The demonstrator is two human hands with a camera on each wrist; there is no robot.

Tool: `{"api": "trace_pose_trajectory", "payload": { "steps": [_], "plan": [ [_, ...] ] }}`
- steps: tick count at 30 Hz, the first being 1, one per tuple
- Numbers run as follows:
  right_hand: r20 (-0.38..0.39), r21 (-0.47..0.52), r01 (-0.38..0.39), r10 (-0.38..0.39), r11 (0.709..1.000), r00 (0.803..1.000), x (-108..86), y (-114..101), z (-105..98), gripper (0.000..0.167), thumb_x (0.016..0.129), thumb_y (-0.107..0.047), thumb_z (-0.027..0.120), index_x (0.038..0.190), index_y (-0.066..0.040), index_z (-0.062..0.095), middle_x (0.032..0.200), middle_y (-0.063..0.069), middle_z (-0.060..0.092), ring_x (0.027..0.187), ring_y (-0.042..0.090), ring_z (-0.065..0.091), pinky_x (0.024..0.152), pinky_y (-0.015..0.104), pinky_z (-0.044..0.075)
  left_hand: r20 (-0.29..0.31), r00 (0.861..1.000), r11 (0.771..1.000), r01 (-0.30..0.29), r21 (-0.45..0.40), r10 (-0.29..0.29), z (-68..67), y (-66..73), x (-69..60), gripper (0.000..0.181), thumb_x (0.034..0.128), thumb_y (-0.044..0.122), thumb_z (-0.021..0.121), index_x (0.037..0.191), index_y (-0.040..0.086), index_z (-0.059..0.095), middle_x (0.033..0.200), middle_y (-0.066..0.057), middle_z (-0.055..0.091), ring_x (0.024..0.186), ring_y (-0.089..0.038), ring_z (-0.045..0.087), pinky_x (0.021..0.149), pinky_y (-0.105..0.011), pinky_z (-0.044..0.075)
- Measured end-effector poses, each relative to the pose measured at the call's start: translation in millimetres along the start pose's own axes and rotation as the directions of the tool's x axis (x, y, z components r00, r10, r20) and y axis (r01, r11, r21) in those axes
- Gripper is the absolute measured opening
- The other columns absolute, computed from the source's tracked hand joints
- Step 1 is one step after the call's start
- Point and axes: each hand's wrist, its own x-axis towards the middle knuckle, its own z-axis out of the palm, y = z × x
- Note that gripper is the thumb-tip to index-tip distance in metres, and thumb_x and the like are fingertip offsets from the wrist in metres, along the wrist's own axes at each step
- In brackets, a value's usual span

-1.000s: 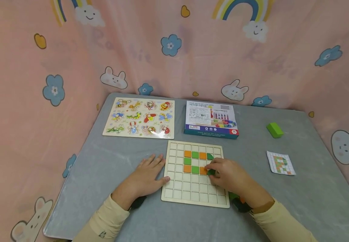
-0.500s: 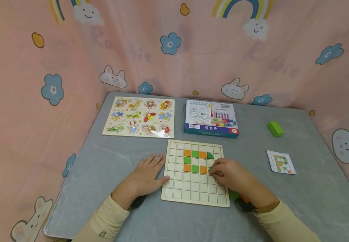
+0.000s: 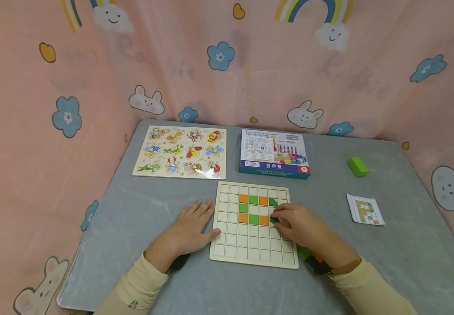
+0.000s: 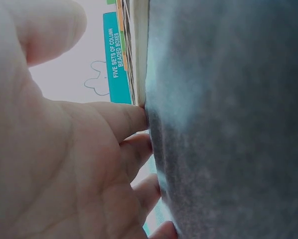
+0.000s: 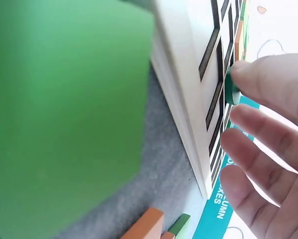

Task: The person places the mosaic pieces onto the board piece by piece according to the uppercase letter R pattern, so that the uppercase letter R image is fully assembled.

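A wooden grid board holds orange and green square tiles in several cells, with a dark green rounded piece at the end of the upper row. The left hand lies spread at the board's left edge, its thumb on the rim. At the end of the lower row, the right hand has thumb and forefinger at another dark green piece. In the right wrist view the right hand pinches this dark green piece against the board, other fingers loosely bent.
Behind the board are an insect picture puzzle and a box. To the right lie a green block and a pattern card. Green and orange blocks lie beside the board's lower right edge, partly under the right wrist.
The right hand has shifted slightly right, and its fingers have changed their hold around the dark green piece at the lower row's end. The left hand stays in place.
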Motion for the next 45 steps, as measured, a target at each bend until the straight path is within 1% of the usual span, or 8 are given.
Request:
{"api": "trace_pose_trajectory", "payload": {
  "steps": [4, 16, 23, 31, 36, 39, 41, 45],
  "plan": [
    [0.026, -0.018, 0.0, 0.001, 1.0, 1.0, 0.5, 0.6, -1.1, 0.022, 0.096, -0.013, 0.082, 0.116, -0.004, 0.082, 0.118, 0.01, 0.074, 0.113, 0.034, 0.069, 0.097, 0.052, 0.058, 0.003, 1.0, 1.0, -0.001, 0.0, 0.001, -0.3, 0.8, 0.1, 0.078, 0.1092, 0.052, 0.055, 0.168, 0.006, 0.033, 0.175, -0.01, 0.024, 0.162, -0.036, 0.014, 0.128, -0.058, 0.014],
    [0.014, -0.054, 0.025, -0.024, 0.998, 1.0, -0.2, 7.9, -3.4, 0.026, 0.091, -0.017, 0.088, 0.113, -0.006, 0.083, 0.114, 0.009, 0.074, 0.107, 0.03, 0.069, 0.094, 0.05, 0.06, 0.003, 1.0, 1.0, -0.007, -0.002, 0.007, -2.5, 3.0, 2.2, 0.078, 0.1092, 0.051, 0.056, 0.168, 0.006, 0.033, 0.175, -0.01, 0.024, 0.162, -0.036, 0.013, 0.128, -0.058, 0.014],
    [0.021, -0.062, 0.011, -0.01, 0.998, 1.0, 2.2, 8.8, -6.5, 0.022, 0.092, -0.019, 0.087, 0.11, -0.007, 0.084, 0.103, 0.002, 0.074, 0.096, 0.022, 0.068, 0.088, 0.044, 0.061, 0.005, 1.0, 1.0, -0.008, 0.001, 0.008, -2.9, 4.0, 3.4, 0.078, 0.1091, 0.051, 0.055, 0.168, 0.006, 0.033, 0.175, -0.01, 0.024, 0.162, -0.036, 0.013, 0.128, -0.058, 0.014],
    [-0.006, -0.078, 0.05, -0.05, 0.996, 0.999, 2.0, 7.1, -4.3, 0.011, 0.093, -0.014, 0.086, 0.103, -0.009, 0.087, 0.097, -0.002, 0.074, 0.089, 0.017, 0.068, 0.081, 0.039, 0.062, 0.008, 1.0, 1.0, -0.008, 0.004, 0.008, -4.3, 5.1, 4.3, 0.078, 0.1093, 0.051, 0.055, 0.168, 0.006, 0.032, 0.175, -0.01, 0.023, 0.162, -0.036, 0.012, 0.128, -0.058, 0.013],
    [-0.008, -0.079, 0.1, -0.101, 0.992, 0.995, 0.8, 7.1, -2.0, 0.01, 0.093, -0.016, 0.086, 0.102, -0.013, 0.087, 0.1, -0.004, 0.074, 0.092, 0.017, 0.068, 0.082, 0.039, 0.062, 0.012, 1.0, 1.0, -0.01, 0.006, 0.009, -3.8, 5.2, 3.6, 0.078, 0.1094, 0.051, 0.055, 0.168, 0.005, 0.031, 0.175, -0.01, 0.023, 0.162, -0.036, 0.013, 0.128, -0.057, 0.013],
    [-0.053, -0.026, 0.112, -0.113, 0.993, 0.992, -1.2, 4.0, -3.0, 0.012, 0.093, -0.015, 0.086, 0.105, -0.014, 0.087, 0.104, -0.004, 0.075, 0.094, 0.016, 0.069, 0.083, 0.038, 0.062, 0.014, 1.0, 1.0, -0.009, 0.003, 0.009, -2.6, 4.2, 2.0, 0.079, 0.1092, 0.051, 0.055, 0.168, 0.004, 0.032, 0.175, -0.011, 0.024, 0.162, -0.037, 0.013, 0.128, -0.058, 0.013],
    [-0.12, 0.02, 0.121, -0.118, 0.992, 0.986, -3.2, 0.9, -6.8, 0.013, 0.093, -0.01, 0.085, 0.106, -0.011, 0.086, 0.106, -0.001, 0.075, 0.095, 0.017, 0.07, 0.082, 0.039, 0.062, 0.015, 1.0, 1.0, -0.006, 0.0, 0.006, -1.2, 2.9, 1.0, 0.079, 0.1092, 0.051, 0.055, 0.168, 0.005, 0.031, 0.175, -0.011, 0.023, 0.162, -0.037, 0.013, 0.128, -0.059, 0.013],
    [-0.208, 0.042, 0.082, -0.072, 0.996, 0.976, -9.8, -1.8, -18.9, 0.018, 0.093, -0.004, 0.082, 0.111, -0.006, 0.083, 0.108, 0.005, 0.075, 0.095, 0.022, 0.071, 0.08, 0.044, 0.062, 0.009, 1.0, 1.0, 0.0, -0.011, 0.0, 0.8, 0.7, -0.8, 0.079, 0.1091, 0.051, 0.056, 0.168, 0.005, 0.031, 0.175, -0.01, 0.023, 0.162, -0.037, 0.012, 0.128, -0.059, 0.013]
  ]
}}
